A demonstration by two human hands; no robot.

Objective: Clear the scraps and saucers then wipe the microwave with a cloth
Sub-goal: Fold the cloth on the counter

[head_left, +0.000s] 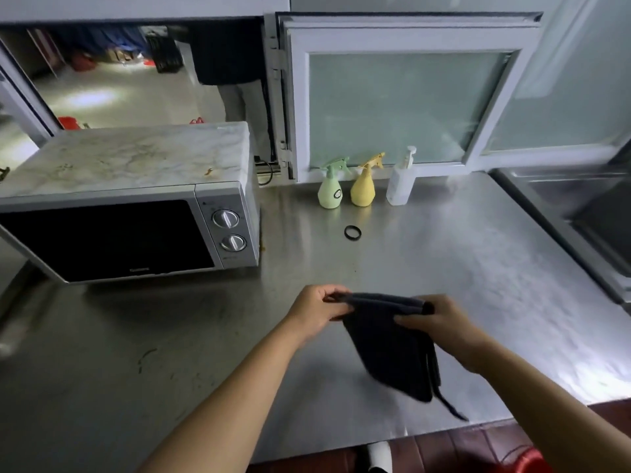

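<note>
Stainless table [444, 254] shows no saucers, so clearing looks done; both hands' fingers [327, 298] pinch the dark cloth [389, 353] at 6 o'clock, the stained microwave [129, 199] at 10 o'clock unwiped.

Dark cloth [389, 349] pinched between left hand [316, 310] and right hand [440, 322], above steel counter [478, 268], microwave [129, 206] behind.

Microwave [129, 213]: your view cuts off its left end at the frame edge.
Cloth [392, 349]: its hanging lower part is motion-blurred; you can't read its folds.
Microwave badge: too small for you to read.
Tabletop [461, 254]: runs past your left edge.
</note>
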